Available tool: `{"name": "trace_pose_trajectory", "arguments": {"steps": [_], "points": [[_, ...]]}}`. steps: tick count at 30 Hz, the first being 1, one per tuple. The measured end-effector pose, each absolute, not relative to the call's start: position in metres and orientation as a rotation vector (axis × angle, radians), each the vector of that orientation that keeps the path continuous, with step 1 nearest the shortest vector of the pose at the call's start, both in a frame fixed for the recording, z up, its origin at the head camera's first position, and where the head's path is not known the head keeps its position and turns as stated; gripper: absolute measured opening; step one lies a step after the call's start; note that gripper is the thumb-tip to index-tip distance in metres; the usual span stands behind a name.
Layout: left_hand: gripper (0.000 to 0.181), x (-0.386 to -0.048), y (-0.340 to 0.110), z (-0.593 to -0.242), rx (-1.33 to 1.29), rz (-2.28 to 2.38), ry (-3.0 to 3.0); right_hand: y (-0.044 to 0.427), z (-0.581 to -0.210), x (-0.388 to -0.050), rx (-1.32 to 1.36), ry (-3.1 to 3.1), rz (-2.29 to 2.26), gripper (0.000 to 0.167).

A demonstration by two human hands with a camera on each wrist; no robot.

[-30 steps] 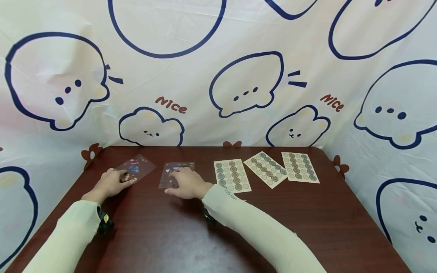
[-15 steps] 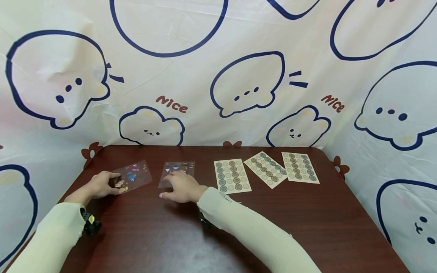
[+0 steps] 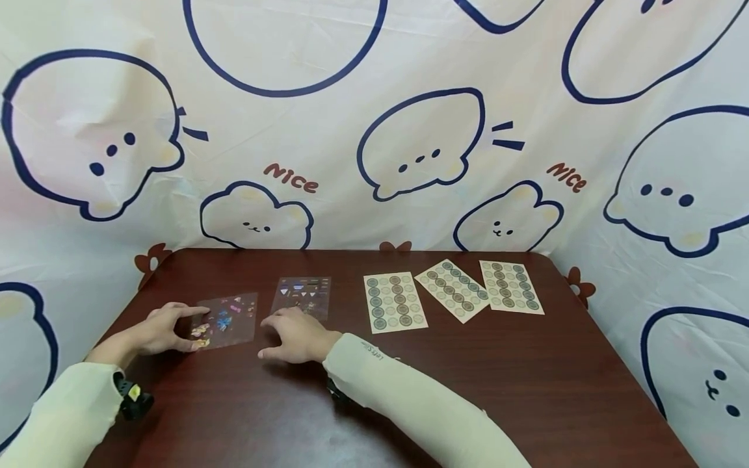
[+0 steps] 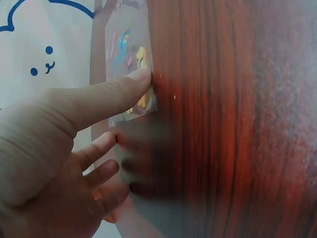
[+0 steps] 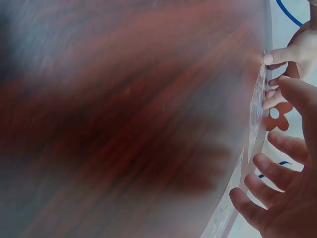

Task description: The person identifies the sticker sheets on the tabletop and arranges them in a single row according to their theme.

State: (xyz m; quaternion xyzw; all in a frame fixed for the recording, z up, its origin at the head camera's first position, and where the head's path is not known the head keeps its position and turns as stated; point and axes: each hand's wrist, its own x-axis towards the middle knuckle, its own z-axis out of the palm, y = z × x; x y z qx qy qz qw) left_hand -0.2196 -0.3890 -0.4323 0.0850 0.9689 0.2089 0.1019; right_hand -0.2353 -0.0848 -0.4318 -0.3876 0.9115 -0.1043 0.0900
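Note:
My left hand (image 3: 153, 333) touches the left edge of a clear sticker sheet (image 3: 240, 328) with colourful cartoon figures. Thumb and index finger are spread apart on it. In the left wrist view the thumb lies on the sheet (image 4: 133, 34) beside a yellow figure, and the other fingers extend loosely below. My right hand (image 3: 298, 335), fingers extended, hovers or rests at the near-left corner of a second clear sticker sheet (image 3: 318, 302) with small dark and light prints; contact cannot be told. The right wrist view shows its fingers (image 5: 290, 146) separated, with nothing held.
Three cream sheets of round stickers lie to the right: one upright (image 3: 394, 302), one slanted (image 3: 452, 290) and one at far right (image 3: 512, 287). The slanted and far-right ones meet. A patterned cloth (image 3: 328, 149) stands behind the brown table (image 3: 497, 377).
The left sheet has turned straighter and slid nearer, with my left hand moving left and nearer along with it. My right hand has shifted left and nearer, uncovering more of the second sheet.

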Motion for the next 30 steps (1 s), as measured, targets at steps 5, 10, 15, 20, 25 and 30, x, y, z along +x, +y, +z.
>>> {"name": "trace_pose_trajectory", "arguments": {"steps": [5, 10, 15, 20, 25, 30], "points": [[0.079, -0.218, -0.389, -0.431, 0.294, 0.662, 2.807, -0.093, -0.434, -0.230, -1.155, 2.689, -0.298, 0.061], [0.078, -0.217, -0.391, -0.429, 0.309, 0.683, 2.764, -0.099, -0.435, -0.224, -1.105, 2.682, -0.207, 0.069], [0.076, -0.218, -0.394, -0.426, 0.325, 0.720, 2.694, -0.107, -0.443, -0.226, -1.025, 2.712, -0.147, 0.074], [0.076, -0.217, -0.395, -0.425, 0.334, 0.746, 2.631, -0.118, -0.453, -0.234, -0.886, 2.718, -0.220, 0.081], [0.076, -0.215, -0.393, -0.422, 0.353, 0.733, 2.610, -0.127, -0.453, -0.237, -0.744, 2.720, -0.289, 0.082], [0.079, -0.212, -0.392, -0.420, 0.359, 0.720, 2.588, -0.133, -0.444, -0.232, -0.664, 2.696, -0.258, 0.076]]}}
